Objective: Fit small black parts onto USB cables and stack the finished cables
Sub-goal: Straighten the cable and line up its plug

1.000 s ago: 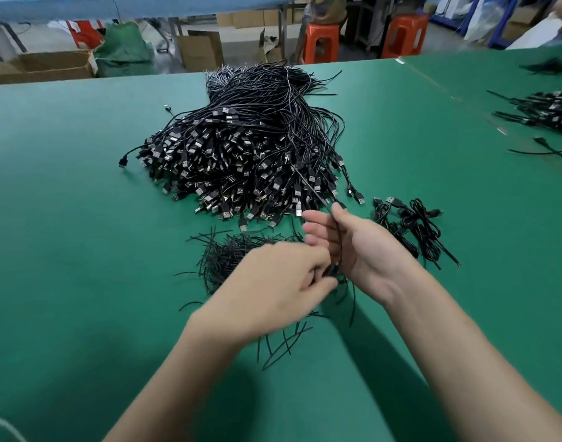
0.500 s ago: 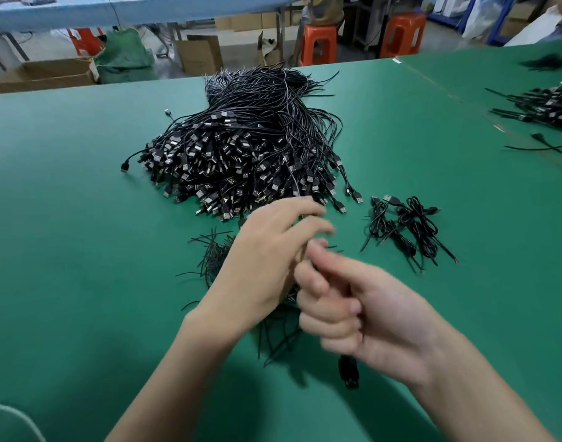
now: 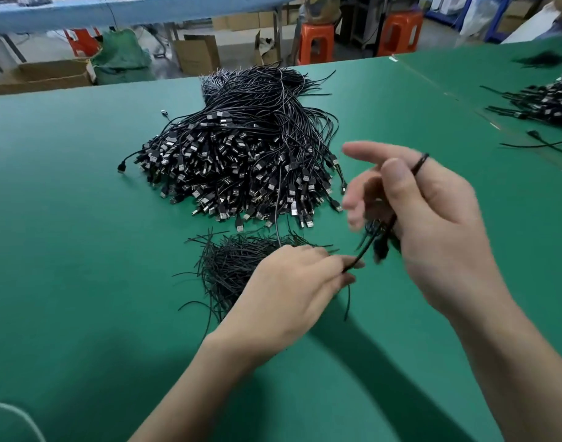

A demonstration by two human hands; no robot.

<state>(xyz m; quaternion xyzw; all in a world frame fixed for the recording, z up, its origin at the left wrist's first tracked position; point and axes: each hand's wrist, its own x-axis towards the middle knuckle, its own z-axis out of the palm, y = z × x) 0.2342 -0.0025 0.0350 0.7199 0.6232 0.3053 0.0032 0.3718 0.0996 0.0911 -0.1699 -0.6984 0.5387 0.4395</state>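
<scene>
A large heap of black USB cables (image 3: pixel 241 161) lies mid-table on the green mat (image 3: pixel 82 218). In front of it sits a small pile of thin black strips (image 3: pixel 228 269). My left hand (image 3: pixel 289 285) rests over that pile and pinches one end of a black cable (image 3: pixel 365 250) at its fingertips. The cable runs up and right to my right hand (image 3: pixel 439 231), which is raised, blurred, fingers spread, with the thumb pressing the cable and a loop showing past the thumb. The finished cables are mostly hidden behind my right hand.
Another heap of black cables (image 3: pixel 547 103) lies at the table's right edge, with a loose one (image 3: pixel 541 141) near it. Beyond the far edge stand orange stools (image 3: pixel 317 43), cardboard boxes (image 3: pixel 196 55) and a green sack (image 3: pixel 120 59).
My right hand has lifted up and to the right, spreading its fingers and drawing the cable taut. My left hand has dropped onto the small strip pile, still pinching the cable end.
</scene>
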